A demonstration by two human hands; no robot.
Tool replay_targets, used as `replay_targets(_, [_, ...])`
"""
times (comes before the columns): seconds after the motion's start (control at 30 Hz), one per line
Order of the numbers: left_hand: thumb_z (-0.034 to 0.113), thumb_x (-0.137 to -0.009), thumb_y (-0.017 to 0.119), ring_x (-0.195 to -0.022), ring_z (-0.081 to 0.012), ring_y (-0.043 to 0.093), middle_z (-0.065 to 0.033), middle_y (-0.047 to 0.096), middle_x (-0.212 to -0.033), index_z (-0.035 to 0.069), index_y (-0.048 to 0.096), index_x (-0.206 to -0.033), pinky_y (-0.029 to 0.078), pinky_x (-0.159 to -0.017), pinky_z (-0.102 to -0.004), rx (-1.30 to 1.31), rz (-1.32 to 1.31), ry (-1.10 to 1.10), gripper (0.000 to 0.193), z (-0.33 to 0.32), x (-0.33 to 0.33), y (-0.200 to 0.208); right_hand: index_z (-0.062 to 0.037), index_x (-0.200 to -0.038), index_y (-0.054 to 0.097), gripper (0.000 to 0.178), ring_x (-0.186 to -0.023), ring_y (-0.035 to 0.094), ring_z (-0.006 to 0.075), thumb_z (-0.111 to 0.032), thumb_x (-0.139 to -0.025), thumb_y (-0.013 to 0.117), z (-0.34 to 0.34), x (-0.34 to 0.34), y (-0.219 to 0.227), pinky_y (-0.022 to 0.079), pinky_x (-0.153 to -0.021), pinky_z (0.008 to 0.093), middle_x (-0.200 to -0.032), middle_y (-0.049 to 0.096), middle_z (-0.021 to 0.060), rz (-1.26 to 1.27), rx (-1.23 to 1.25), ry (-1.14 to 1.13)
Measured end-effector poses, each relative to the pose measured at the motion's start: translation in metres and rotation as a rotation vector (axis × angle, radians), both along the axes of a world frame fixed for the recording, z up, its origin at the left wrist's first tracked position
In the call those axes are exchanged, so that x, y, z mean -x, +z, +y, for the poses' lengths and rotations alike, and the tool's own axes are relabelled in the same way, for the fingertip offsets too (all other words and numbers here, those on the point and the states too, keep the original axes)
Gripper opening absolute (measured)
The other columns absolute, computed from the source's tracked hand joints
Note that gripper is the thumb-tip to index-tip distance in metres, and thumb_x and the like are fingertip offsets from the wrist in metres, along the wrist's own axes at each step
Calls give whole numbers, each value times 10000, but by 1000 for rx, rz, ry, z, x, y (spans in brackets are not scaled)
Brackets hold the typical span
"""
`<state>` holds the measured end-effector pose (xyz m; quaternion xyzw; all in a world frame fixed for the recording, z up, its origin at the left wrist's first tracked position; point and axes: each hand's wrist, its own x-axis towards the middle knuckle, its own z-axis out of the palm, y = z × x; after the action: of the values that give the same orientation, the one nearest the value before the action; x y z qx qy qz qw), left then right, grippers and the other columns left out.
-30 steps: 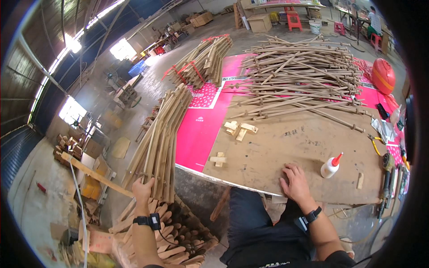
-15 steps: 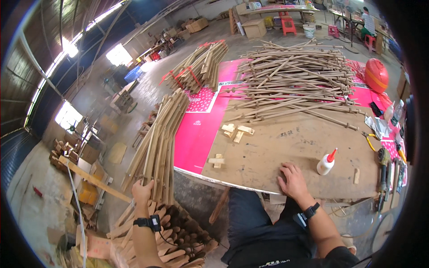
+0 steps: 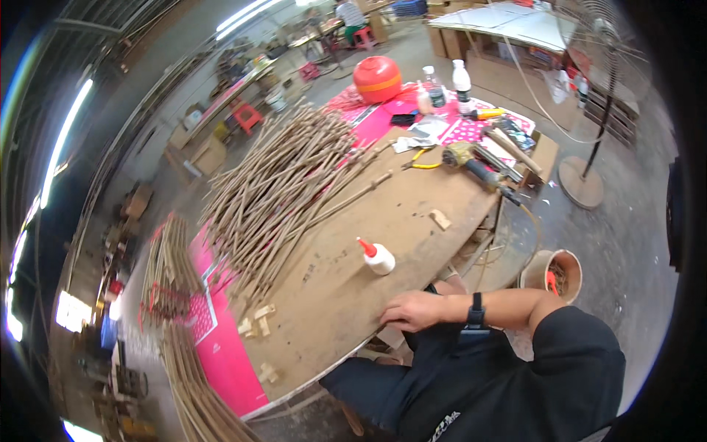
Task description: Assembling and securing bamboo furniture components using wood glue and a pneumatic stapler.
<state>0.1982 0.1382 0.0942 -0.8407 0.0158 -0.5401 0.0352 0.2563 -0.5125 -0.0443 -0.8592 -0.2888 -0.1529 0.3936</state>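
Observation:
My right hand [image 3: 414, 310] rests at the near edge of the board-topped table [image 3: 346, 306]. Its fingers lie loosely on the brown board, with nothing in them. Just beyond it stands a white squeeze bottle with a red tip [image 3: 380, 260]. A small wooden block [image 3: 440, 219] lies farther right on the board. To the left are several small crossed wood pieces [image 3: 263, 317]. A big heap of thin wooden sticks [image 3: 287, 177] covers the table's far left side. My left hand is out of view.
Long wooden slats [image 3: 191, 383] lean at the table's left end, by a tied bundle [image 3: 171, 258]. A power tool [image 3: 475, 168], pliers [image 3: 421, 158] and bottles [image 3: 462, 85] crowd the right end. Beyond stand a fan [image 3: 605, 81] and a bucket [image 3: 563, 276]. A person [image 3: 350, 13] sits far off.
The view has swung to the right, bringing the fan and bucket in. My left hand, earlier gripping a slat in the left stack, has gone out of view. My right hand stays at the table edge.

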Motion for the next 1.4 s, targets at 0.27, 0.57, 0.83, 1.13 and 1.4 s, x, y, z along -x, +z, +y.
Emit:
replay_targets(0.27, [182, -886, 798, -1118, -416, 644, -215, 678, -1181, 48, 695, -1209, 538, -968, -483, 79, 457, -506, 365, -226, -37, 15, -86, -1053, 750, 164, -836, 706, 356, -135, -900, 715, -129, 92, 64, 578, -737, 430, -883, 714, 137, -23, 59, -435])
replay_targets(0.57, [265, -890, 788, -1211, -419, 614, -225, 676, -1264, 34, 700, -1259, 476, -1068, -512, 15, 999, -944, 445, -339, -82, -80, -81, -1036, 770, 149, -854, 727, 329, -176, -934, 717, -181, 115, 131, 583, -744, 409, -916, 743, 141, -11, 21, -703])
replay_targets(0.83, [340, -913, 784, -1221, -476, 585, -300, 626, -1306, 25, 573, -1441, 473, -1062, -518, 217, 991, -1019, 649, -417, -112, -136, -79, -1090, 776, 166, -916, 744, 300, -156, -953, 723, -193, 70, 158, 604, -799, 385, -997, 768, 126, 43, 50, -567])
replay_targets(1.13, [370, -832, 858, -1253, -489, 553, -298, 583, -1392, 35, 407, -1566, 450, -1090, -533, 365, 997, -981, 925, -488, -144, -150, -53, -1133, 765, 239, -902, 749, 248, -223, -982, 691, -249, -6, 221, 589, -798, 368, -1004, 776, 131, 219, -2, -558])
replay_targets(1.4, [379, -840, 861, -1248, -426, 571, -225, 605, -1381, 29, 432, -1545, 459, -1075, -515, 160, 836, -768, 897, -472, -129, -160, -47, -1117, 764, 321, -972, 741, 281, -313, -961, 675, -324, -143, 222, 572, -893, 403, -1015, 775, 140, 462, 216, -660])
